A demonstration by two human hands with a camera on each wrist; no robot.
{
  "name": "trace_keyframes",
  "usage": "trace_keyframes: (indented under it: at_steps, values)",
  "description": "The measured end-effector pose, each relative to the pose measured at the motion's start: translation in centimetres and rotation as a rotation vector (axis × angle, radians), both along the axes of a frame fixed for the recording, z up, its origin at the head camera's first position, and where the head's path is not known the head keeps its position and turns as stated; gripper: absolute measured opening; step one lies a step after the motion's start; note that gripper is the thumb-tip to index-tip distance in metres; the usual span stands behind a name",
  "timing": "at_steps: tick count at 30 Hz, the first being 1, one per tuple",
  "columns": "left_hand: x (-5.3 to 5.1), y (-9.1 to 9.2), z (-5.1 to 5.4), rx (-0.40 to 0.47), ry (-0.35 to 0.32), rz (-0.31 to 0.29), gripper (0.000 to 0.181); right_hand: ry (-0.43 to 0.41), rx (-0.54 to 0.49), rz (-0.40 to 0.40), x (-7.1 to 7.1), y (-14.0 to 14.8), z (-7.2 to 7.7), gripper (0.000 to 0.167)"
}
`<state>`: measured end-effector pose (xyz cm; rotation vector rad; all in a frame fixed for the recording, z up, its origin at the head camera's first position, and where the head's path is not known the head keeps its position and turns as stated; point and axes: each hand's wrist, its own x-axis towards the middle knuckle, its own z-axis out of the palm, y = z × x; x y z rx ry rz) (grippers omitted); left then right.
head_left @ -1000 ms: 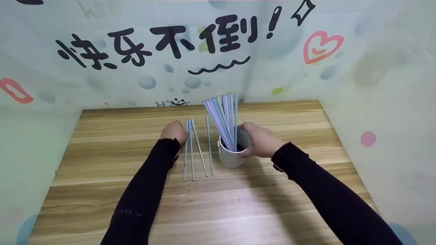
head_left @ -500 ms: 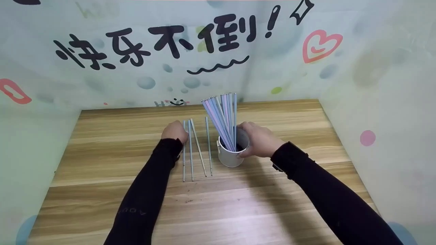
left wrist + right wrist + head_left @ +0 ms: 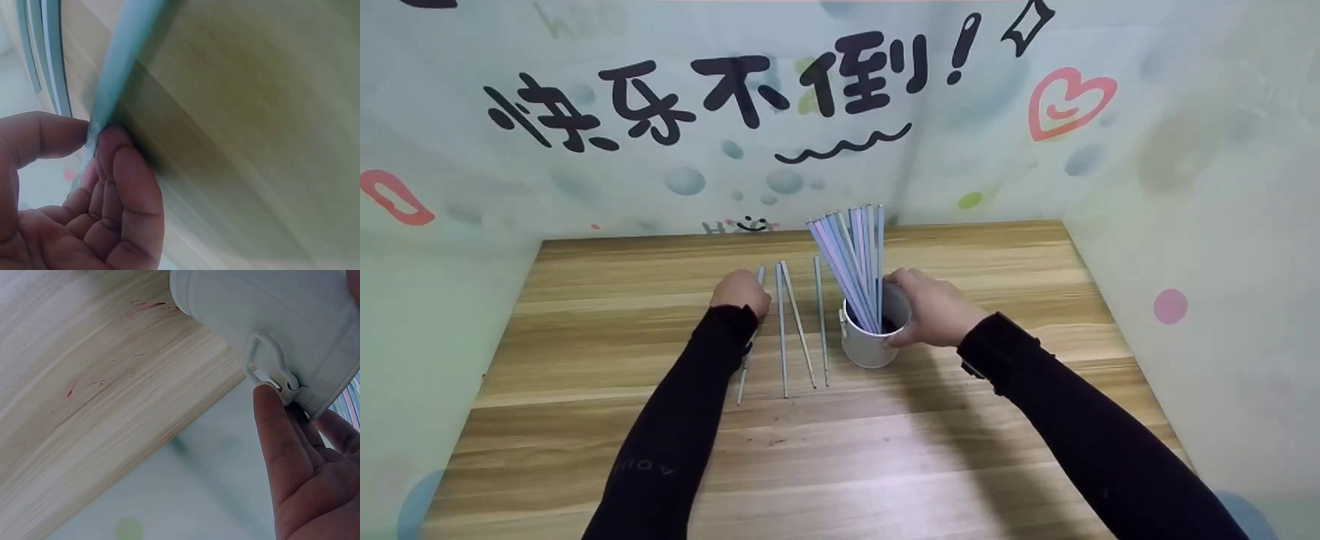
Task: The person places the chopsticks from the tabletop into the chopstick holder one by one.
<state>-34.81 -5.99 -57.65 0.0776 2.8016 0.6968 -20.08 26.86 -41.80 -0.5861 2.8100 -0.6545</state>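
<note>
My left hand [image 3: 740, 292] pinches a pale blue chopstick [image 3: 121, 67] between thumb and fingertips, near its thick far end. In the head view this chopstick slants over the table, its thin end toward me and partly hidden behind the wrist. Three more chopsticks [image 3: 781, 337] lie side by side between that hand and a small white bucket [image 3: 868, 352]. A bundle of pastel blue, pink and greenish chopsticks [image 3: 846, 262] leans inside the bucket, thick ends up. My right hand [image 3: 941, 307] grips the bucket at its right side, fingers by the small side loop [image 3: 269, 346].
The wooden table [image 3: 840, 465] has small dark marks in front of the chopsticks. A printed backdrop [image 3: 840, 180] with black lettering rises behind the table, and pale side walls [image 3: 1222, 262] flank it.
My left hand has shifted the leftmost chopstick left, away from the other three, and its near end has swung left. The right hand and bucket stay in place.
</note>
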Motion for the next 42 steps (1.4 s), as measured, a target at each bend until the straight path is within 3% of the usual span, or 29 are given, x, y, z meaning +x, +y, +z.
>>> trace_keyframes:
  at_steps: [5, 9, 11, 16, 17, 18, 22, 26, 33, 42]
  values:
    - [-1.3, -1.2, -0.6, 0.041, -0.028, 0.037, 0.021, -0.005, 0.000, 0.000, 0.0, -0.1, 0.1, 0.089]
    - [-1.9, -2.2, -0.1, 0.086, -0.020, 0.056, 0.029, -0.016, -0.002, -0.006, 0.1, 0.0, 0.1, 0.089]
    - [-1.4, -2.7, 1.5, 0.134, -0.012, 0.053, 0.031, -0.018, -0.004, -0.011, 0.1, 0.0, 0.1, 0.090]
    - [3.3, -2.2, 10.2, 0.203, -0.002, 0.079, 0.017, -0.020, -0.006, -0.014, 0.1, 0.0, 0.1, 0.090]
    - [3.9, -2.3, 11.4, 0.221, 0.013, 0.085, 0.016, -0.020, -0.009, -0.015, 0.1, 0.0, 0.1, 0.090]
    - [4.9, -1.9, 13.2, 0.205, 0.011, 0.101, 0.016, -0.022, -0.010, -0.015, 0.1, 0.0, 0.1, 0.090]
    - [5.9, -2.7, 15.7, 0.239, 0.045, 0.117, 0.029, -0.026, -0.013, -0.015, 0.1, 0.0, 0.1, 0.090]
    - [5.9, -3.6, 17.1, 0.271, 0.067, 0.135, 0.040, -0.021, -0.011, -0.006, 0.2, -0.1, 0.2, 0.091]
    - [6.1, -4.5, 18.5, 0.380, 0.102, 0.167, 0.038, -0.031, -0.015, -0.004, 0.1, 0.0, 0.1, 0.094]
    - [6.3, -4.4, 21.1, 0.543, 0.151, 0.208, 0.038, -0.071, -0.028, 0.005, 0.3, 0.2, 0.3, 0.097]
